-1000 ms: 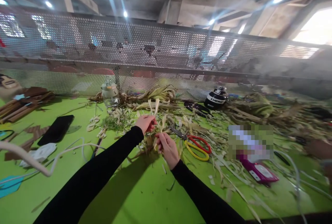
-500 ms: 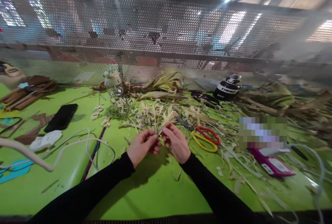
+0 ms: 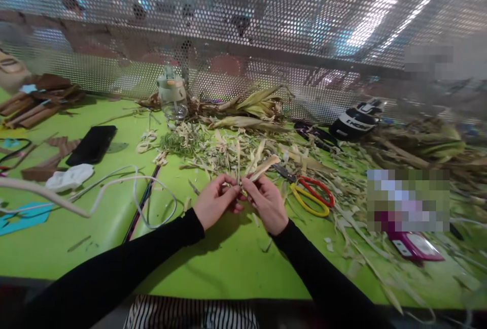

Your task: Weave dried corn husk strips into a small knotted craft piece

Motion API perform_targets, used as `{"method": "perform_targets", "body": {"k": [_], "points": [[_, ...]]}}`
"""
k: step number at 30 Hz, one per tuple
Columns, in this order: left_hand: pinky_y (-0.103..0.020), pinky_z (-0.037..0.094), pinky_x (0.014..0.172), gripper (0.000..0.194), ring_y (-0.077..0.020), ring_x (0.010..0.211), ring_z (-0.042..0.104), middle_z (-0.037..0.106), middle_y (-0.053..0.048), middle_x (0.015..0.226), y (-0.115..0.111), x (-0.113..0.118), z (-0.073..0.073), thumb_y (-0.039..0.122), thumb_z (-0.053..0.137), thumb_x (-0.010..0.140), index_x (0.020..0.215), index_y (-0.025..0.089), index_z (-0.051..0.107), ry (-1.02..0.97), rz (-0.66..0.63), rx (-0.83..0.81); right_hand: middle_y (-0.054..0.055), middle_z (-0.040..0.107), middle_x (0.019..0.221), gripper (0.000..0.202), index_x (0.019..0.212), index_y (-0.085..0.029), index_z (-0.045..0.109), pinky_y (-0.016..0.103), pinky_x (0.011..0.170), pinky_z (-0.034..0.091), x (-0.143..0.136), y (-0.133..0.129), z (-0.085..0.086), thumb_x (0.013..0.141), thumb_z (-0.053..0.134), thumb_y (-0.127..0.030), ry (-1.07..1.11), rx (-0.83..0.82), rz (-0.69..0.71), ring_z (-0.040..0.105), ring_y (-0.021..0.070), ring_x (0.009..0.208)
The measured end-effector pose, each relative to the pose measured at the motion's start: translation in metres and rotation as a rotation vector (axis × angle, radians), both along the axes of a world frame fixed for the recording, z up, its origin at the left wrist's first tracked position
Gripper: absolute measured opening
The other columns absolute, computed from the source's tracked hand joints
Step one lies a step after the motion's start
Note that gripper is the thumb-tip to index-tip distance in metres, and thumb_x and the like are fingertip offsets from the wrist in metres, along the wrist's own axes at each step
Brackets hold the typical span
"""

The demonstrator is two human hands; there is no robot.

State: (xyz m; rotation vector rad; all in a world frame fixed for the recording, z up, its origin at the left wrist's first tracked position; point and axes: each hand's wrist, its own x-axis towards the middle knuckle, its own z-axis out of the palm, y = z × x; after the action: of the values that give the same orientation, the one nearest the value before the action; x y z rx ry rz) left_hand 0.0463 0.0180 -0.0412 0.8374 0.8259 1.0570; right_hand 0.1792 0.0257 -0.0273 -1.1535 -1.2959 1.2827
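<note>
Left of the scissors [image 3: 312, 196], the left hand [image 3: 215, 202] and right hand [image 3: 269, 206] meet above the worktop [image 3: 228, 273], the right one nearer the scissors. Their fingers are pinched narrow on pale husk strips [image 3: 266, 166]: the lower ends sit between the fingertips, while the upper parts stick out past them, one broad piece slanting toward the scissors' blades. Which fingers grip which strip, I cannot tell.
</note>
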Motion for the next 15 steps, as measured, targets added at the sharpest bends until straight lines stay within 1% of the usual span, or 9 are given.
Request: {"method": "perform_targets", "body": {"k": [3,6,8,11,13,15], "points": [[-0.022,0.050,0.051,0.040,-0.0088,0.047,0.060,0.066,0.000,0.064,-0.0027,0.0004,0.0013,0.047,0.069,0.068,0.080,0.018,0.044,0.004,-0.007,0.017,-0.005,0.049,0.064,0.031,0.082,-0.018,0.053,0.019,0.044,0.036,0.0005,-0.0007,0.0011,0.072,0.068,-0.044,0.057,-0.018,0.031,0.042,0.0058,0.050],[-0.021,0.049,0.050,0.041,-0.0087,0.046,0.060,0.066,0.001,0.062,-0.0022,-0.0006,0.0009,0.047,0.071,0.066,0.078,0.018,0.044,0.024,-0.013,0.043,-0.004,0.051,0.064,0.032,0.081,-0.018,0.053,0.020,0.046,0.039,0.0019,-0.0012,0.0021,0.072,0.068,-0.044,0.025,-0.002,0.055,0.044,0.0068,0.051],[-0.020,0.049,0.049,0.042,-0.0088,0.045,0.059,0.065,0.001,0.061,-0.0008,-0.0014,0.0010,0.047,0.071,0.066,0.078,0.018,0.043,0.035,-0.023,0.044,-0.005,0.049,0.060,0.030,0.079,-0.018,0.053,0.019,0.044,0.036,0.0027,-0.0014,0.0023,0.074,0.066,-0.044,-0.030,0.023,0.058,0.042,0.0062,0.048],[-0.021,0.049,0.050,0.040,-0.0095,0.047,0.060,0.066,0.000,0.062,0.0002,-0.0016,0.0024,0.046,0.069,0.069,0.079,0.019,0.042,0.032,-0.019,-0.012,-0.006,0.047,0.057,0.029,0.077,-0.017,0.053,0.019,0.041,0.032,0.0026,-0.0011,0.0019,0.074,0.067,-0.043,-0.060,0.048,0.053,0.041,0.0057,0.047],[-0.023,0.051,0.054,0.036,-0.0101,0.050,0.061,0.066,0.001,0.063,-0.0008,-0.0008,0.0039,0.044,0.066,0.072,0.078,0.019,0.041,0.005,-0.003,-0.052,-0.006,0.046,0.058,0.030,0.078,-0.018,0.052,0.018,0.041,0.031,0.0013,-0.0006,0.0011,0.073,0.068,-0.043,-0.024,0.025,0.029,0.041,0.0053,0.047],[-0.024,0.052,0.058,0.033,-0.0105,0.054,0.062,0.065,0.001,0.064,-0.0028,0.0000,0.0051,0.041,0.064,0.075,0.077,0.020,0.039,-0.006,0.008,-0.046,-0.007,0.044,0.058,0.031,0.079,-0.018,0.050,0.017,0.040,0.029,-0.0005,0.0000,-0.0003,0.072,0.068,-0.043,0.052,-0.026,0.001,0.039,0.0047,0.046]]}}
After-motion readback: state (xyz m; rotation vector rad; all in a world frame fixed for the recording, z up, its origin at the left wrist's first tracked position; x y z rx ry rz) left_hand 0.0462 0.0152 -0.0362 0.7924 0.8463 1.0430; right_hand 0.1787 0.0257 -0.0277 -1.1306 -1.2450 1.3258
